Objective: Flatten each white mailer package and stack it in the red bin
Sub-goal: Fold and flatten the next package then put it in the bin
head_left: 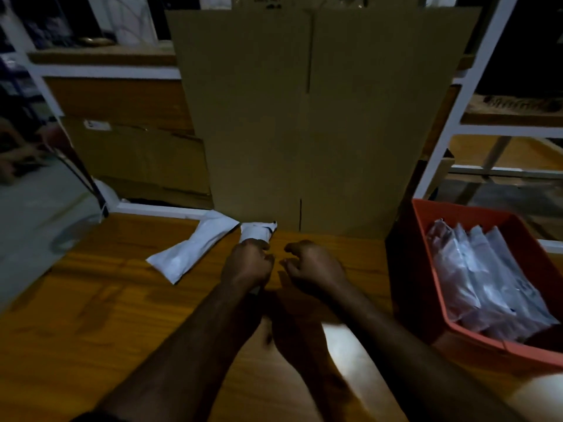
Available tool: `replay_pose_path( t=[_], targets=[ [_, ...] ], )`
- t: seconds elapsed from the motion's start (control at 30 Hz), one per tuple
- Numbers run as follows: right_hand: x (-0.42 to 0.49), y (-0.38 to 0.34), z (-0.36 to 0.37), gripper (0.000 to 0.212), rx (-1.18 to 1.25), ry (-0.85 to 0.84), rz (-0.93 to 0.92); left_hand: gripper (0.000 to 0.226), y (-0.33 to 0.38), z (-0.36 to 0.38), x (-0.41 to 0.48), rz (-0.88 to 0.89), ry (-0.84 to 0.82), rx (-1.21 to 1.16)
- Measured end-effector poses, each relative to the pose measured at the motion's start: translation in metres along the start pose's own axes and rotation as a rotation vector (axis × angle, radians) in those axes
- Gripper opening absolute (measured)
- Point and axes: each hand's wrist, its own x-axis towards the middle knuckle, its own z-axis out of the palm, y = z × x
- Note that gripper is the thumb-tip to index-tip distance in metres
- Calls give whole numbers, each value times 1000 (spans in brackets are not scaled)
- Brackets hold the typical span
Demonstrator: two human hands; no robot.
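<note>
Several mailers (487, 278) are sitting in the red bin (466, 210); two are waiting on the desk (106, 315) left of it. Your left hand (246, 264) is gripping the nearer mailer (257, 232); your right hand (310, 266) is hovering empty, loosely curled.

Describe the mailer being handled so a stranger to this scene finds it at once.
Start at the big cardboard sheet standing at the far edge of the wooden table. At its foot lie two white mailers; the one meant is the shorter mailer, its near end in the left hand, unlike the long mailer lying free further left.
</note>
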Motion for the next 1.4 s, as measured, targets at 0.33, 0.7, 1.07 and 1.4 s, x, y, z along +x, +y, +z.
replay_pose_path(
  t=[0.33, 0.7, 1.07, 1.4],
  targets=[
    [15, 1, 23, 35, 2, -35, 33, 77, -33, 7, 22, -22, -147, 278],
    [6, 4, 51, 39, -119, -98, -62, 17, -46, 0, -6, 142, -170, -141],
    [-18, 5, 51, 33, -136, -318, -7, 44, -76, 5, -54, 329, -177, 65],
    [-42, -2, 103, 45, -231, 5, -58, 88, -74, 5, -91, 409, -274, 295]
  ],
)
